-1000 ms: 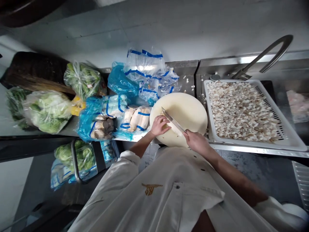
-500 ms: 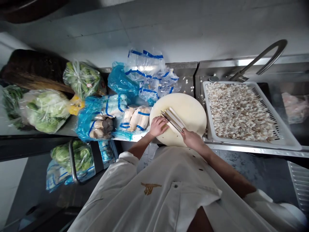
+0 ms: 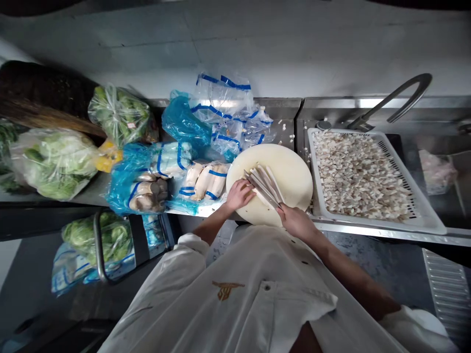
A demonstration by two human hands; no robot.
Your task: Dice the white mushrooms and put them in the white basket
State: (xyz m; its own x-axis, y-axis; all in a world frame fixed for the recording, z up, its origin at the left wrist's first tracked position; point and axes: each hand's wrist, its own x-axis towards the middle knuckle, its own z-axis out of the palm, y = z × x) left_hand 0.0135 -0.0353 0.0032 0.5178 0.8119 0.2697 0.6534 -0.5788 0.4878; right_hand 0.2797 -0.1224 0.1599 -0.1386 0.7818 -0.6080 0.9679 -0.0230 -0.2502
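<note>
My right hand (image 3: 293, 220) is wrapped round the handle of a kitchen knife (image 3: 265, 190). The blade slants up and left across a round white cutting board (image 3: 294, 164). My left hand (image 3: 240, 194) is at the board's left side, fingertips against the blade, pressing on a pale king oyster mushroom mostly hidden under hand and knife. Long white mushroom slices (image 3: 271, 177) lie fanned along the blade's far side. Left of the board sit packed king oyster mushrooms (image 3: 211, 181) in clear bags with blue stripes.
A white perforated basket (image 3: 429, 215) of small chopped mushroom pieces (image 3: 362, 174) stands at the right, below a curved faucet (image 3: 408, 100). Opened plastic bags (image 3: 226, 108) lie behind the board. Bagged lettuce (image 3: 59, 164) and bagged greens (image 3: 119, 115) are on the left.
The slices beyond the blade have spread, with more of them showing separately. The knife stays at nearly the same slant, and both hands have barely moved. The view has shifted slightly.
</note>
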